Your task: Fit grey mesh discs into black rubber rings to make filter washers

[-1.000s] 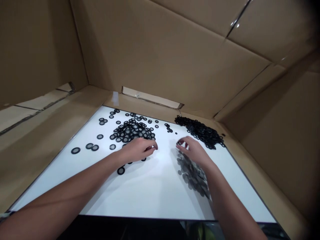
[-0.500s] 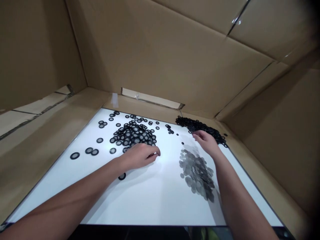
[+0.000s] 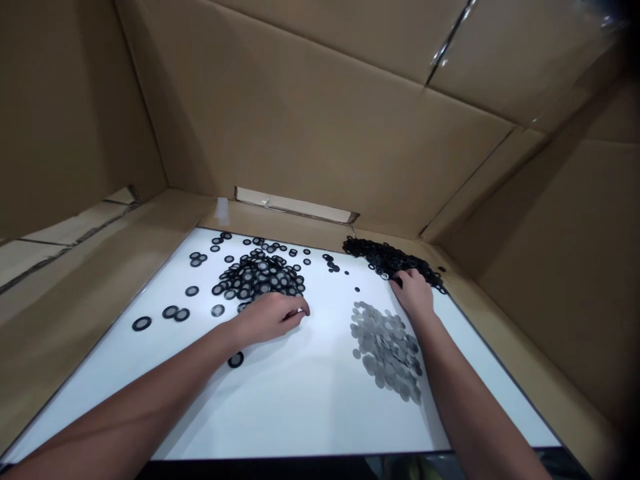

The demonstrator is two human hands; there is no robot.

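Note:
On a lit white panel (image 3: 280,407), my left hand (image 3: 274,316) hovers at the near edge of a pile of black rings with grey centres (image 3: 260,275). Its fingers are pinched together, and what they hold, if anything, is too small to make out. My right hand (image 3: 413,293) reaches to the near side of a heap of black rings (image 3: 387,257) at the back right, fingers bent down against it; its fingertips are partly hidden. Below that hand, left of my right forearm, lies a pile of thin grey discs (image 3: 385,350).
Cardboard walls (image 3: 300,107) enclose the panel at the back and sides. Several ringed discs (image 3: 142,323) lie scattered at the left. A few small black pieces (image 3: 333,265) sit between the piles. A strip of clear tape (image 3: 223,211) is behind the panel.
My right hand has moved onto the near edge of the black ring heap, its fingers now pointing down. The whole view has shifted slightly; my left hand keeps its pinched pose.

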